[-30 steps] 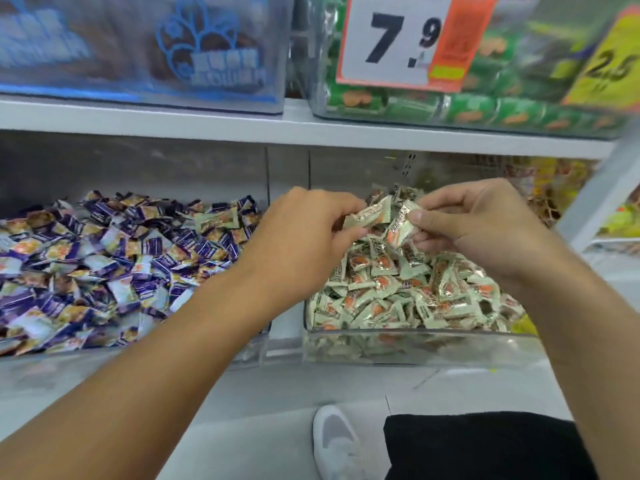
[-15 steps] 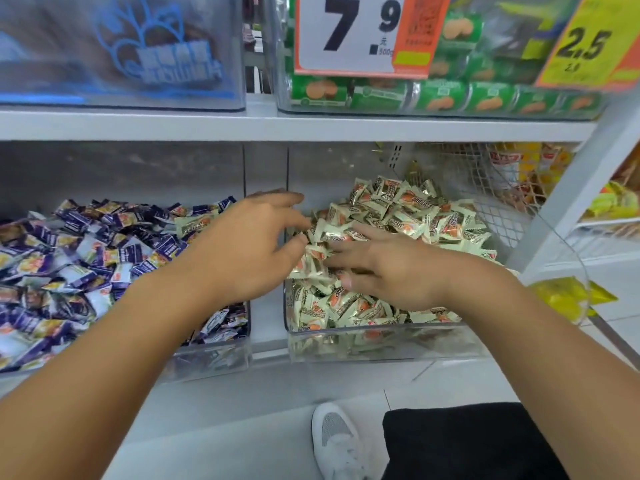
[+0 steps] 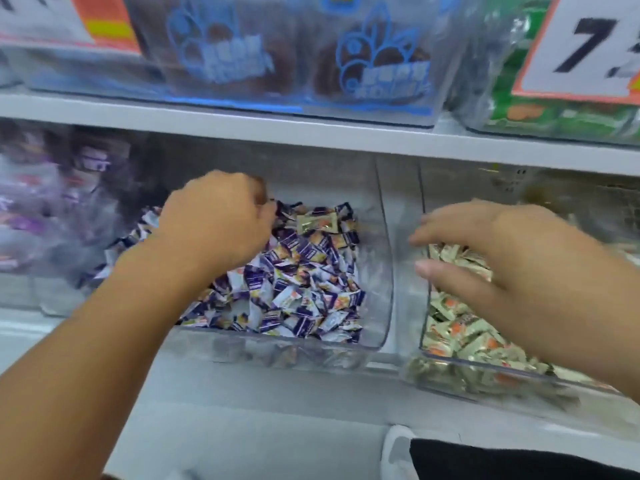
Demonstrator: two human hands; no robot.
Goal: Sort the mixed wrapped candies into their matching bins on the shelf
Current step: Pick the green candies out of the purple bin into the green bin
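Note:
A clear bin (image 3: 382, 306) holds purple-and-white wrapped candies (image 3: 298, 278). One pale green candy with an orange mark (image 3: 317, 224) lies on top of them at the back. My left hand (image 3: 214, 220) is over this bin, just left of the green candy; its fingers curl down behind the hand, and what they hold is hidden. To the right, a second clear bin (image 3: 485, 372) holds pale green candies (image 3: 460, 330). My right hand (image 3: 502, 251) hovers over those with fingers spread and nothing in them.
A blurred bin of purple packets (image 3: 52, 216) stands at the far left. The white shelf board (image 3: 242, 123) above carries bins of blue-printed packs (image 3: 294, 64) and green packs (image 3: 554, 112), with a price tag (image 3: 588, 46). A white shoe (image 3: 398, 452) shows below.
Both hands were together over the green candy bin. My left hand has moved left over the purple bin, my right hand has lifted off the green pile, and the view has swung left.

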